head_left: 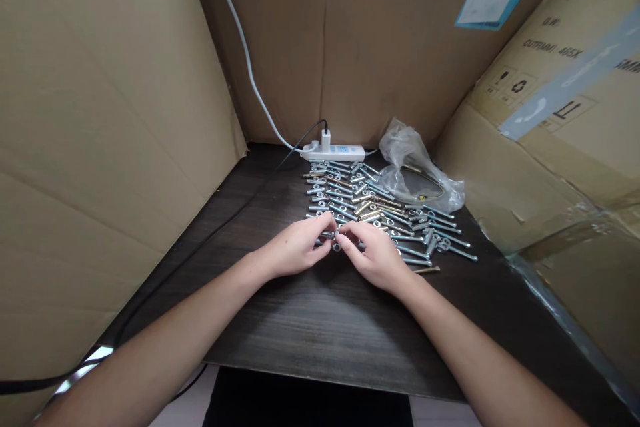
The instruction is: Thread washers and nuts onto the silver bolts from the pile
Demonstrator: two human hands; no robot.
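My left hand (304, 245) and my right hand (376, 255) meet low over the near edge of the laid-out hardware. A small metal bolt (327, 235) lies between my left thumb and fingers, pointing toward the right hand. At its end, my right thumb and fingertips pinch a small metal piece, largely hidden. Just beneath the fingertips a metal ring or nut (337, 247) shows. Beyond my hands lie rows of silver bolts (341, 202), loose washers and sleeves, with brass-coloured bolts (397, 225) among them. Another brass-coloured bolt (427, 270) rests beside my right wrist.
A white power strip (345, 153) with a plugged-in adapter stands behind the hardware. Right of it lies a crumpled clear plastic bag (407, 153). Cardboard boxes (280, 33) wall in the dark wooden table (320, 327) on three sides. A black cable (200, 245) crosses its left part.
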